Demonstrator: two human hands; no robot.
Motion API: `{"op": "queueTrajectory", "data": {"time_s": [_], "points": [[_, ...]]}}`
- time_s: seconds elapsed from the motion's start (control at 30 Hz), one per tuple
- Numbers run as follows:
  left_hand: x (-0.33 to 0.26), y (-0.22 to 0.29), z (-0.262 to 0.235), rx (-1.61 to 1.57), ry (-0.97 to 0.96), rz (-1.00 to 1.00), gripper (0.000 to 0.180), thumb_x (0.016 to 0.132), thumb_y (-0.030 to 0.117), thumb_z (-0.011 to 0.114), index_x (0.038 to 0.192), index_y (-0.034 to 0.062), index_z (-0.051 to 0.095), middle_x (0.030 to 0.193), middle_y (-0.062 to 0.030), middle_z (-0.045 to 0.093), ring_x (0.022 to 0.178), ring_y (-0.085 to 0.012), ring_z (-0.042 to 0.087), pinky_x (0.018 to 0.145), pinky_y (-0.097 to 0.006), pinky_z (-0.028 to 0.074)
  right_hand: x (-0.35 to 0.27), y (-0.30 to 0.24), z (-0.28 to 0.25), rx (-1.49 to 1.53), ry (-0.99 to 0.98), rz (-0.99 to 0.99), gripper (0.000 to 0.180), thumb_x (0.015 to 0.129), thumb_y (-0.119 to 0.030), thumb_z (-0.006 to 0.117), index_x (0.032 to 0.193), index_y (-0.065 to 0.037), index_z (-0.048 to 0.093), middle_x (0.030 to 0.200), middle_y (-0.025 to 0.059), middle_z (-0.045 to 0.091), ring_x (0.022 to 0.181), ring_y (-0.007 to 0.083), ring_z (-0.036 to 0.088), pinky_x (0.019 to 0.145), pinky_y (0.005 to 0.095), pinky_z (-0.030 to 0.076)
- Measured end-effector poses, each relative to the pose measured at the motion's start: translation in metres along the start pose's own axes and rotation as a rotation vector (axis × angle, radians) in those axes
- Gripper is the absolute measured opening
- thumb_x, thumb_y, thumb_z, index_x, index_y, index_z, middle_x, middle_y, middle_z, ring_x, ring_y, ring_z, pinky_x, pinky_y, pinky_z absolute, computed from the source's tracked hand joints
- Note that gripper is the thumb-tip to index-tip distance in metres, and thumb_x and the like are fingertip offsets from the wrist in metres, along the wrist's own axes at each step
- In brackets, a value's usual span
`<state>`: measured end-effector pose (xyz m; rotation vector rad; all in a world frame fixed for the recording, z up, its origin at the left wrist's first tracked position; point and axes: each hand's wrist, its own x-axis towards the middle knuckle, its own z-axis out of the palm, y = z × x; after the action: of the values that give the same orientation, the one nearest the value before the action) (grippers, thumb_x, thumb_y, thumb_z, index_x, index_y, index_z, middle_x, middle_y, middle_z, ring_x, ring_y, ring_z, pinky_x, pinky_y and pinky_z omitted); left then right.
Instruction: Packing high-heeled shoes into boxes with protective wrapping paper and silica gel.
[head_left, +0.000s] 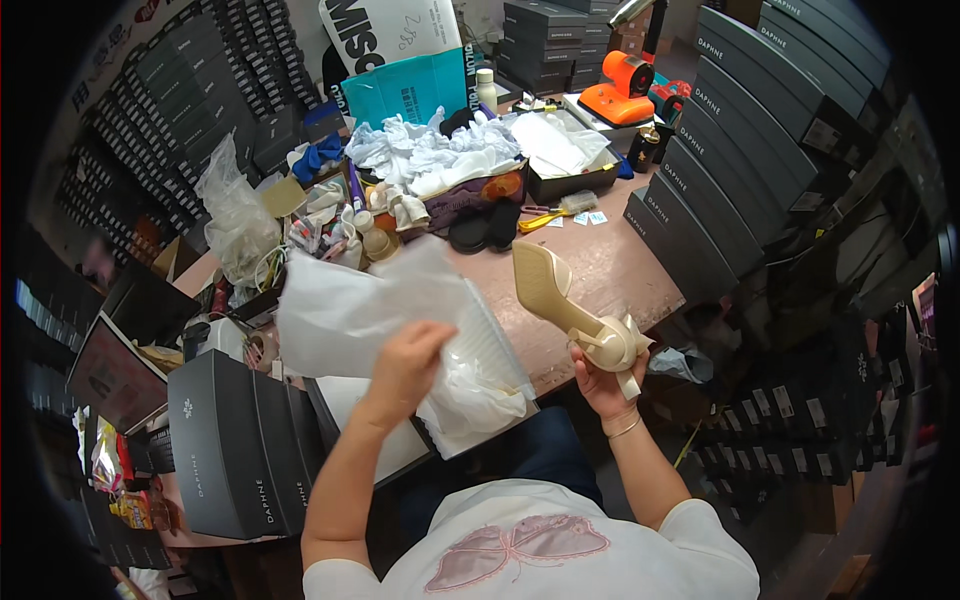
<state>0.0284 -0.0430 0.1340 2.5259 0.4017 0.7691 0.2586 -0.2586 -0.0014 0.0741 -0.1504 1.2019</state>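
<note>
The right grip [603, 392] is closed around the heel end of a beige shoe [606, 345], held up over the near edge of the worktop [585, 262], its sole tilted up. The left grip [412, 358] pinches a blurred white sheet [335, 315]. Between the two lies crumpled white wrapping [478, 398]. Beyond sits a heap of pale crumpled paper [430, 150]; dark shoeboxes [745, 150] stand stacked at the right.

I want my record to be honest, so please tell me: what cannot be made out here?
All in the head view:
- Left hand: fingers blurred; grip on white sheet unclear.
- Right hand: partly covered by the beige shoe.
- Dark boxes, far left: cut off by the black fisheye rim.
</note>
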Motion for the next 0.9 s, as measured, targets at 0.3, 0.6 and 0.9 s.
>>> {"op": "queueTrajectory", "data": {"time_s": [0.3,0.6,0.9], "points": [[-0.035,-0.009,0.011,0.071,-0.090,-0.125,0.029,0.074,-0.007,0.058,0.102,0.0021,0.064,0.100,-0.0107,0.060,0.094,-0.0299,0.059,0.079,-0.038,0.050,-0.015,0.000,0.012,0.170,0.066,0.054,0.069,0.081,-0.054,0.065,0.136,-0.015,0.048,0.133,0.0155,0.053,0.114,0.0413,0.054,0.093,0.0431,0.052],[-0.065,-0.021,-0.026,0.358,-0.136,-0.220,0.057,0.071,-0.006,0.057,0.127,0.0007,0.049,0.124,-0.0147,0.050,0.101,-0.0334,0.059,0.081,-0.040,0.052,0.003,0.022,0.070,-0.231,-0.081,0.441,0.079,0.082,-0.057,0.062,0.129,0.005,0.045,0.121,0.0258,0.054,0.105,0.0443,0.059,0.071,0.0587,0.058],[-0.100,-0.027,-0.112,0.713,-0.022,-0.248,0.053,0.073,-0.004,0.059,0.125,0.0004,0.051,0.128,-0.0137,0.051,0.099,-0.0302,0.060,0.082,-0.037,0.052,0.040,0.110,0.092,-0.505,0.060,0.582,0.074,0.086,-0.055,0.059,0.132,0.000,0.042,0.122,0.0214,0.055,0.105,0.0386,0.061,0.081,0.0550,0.057]]}}
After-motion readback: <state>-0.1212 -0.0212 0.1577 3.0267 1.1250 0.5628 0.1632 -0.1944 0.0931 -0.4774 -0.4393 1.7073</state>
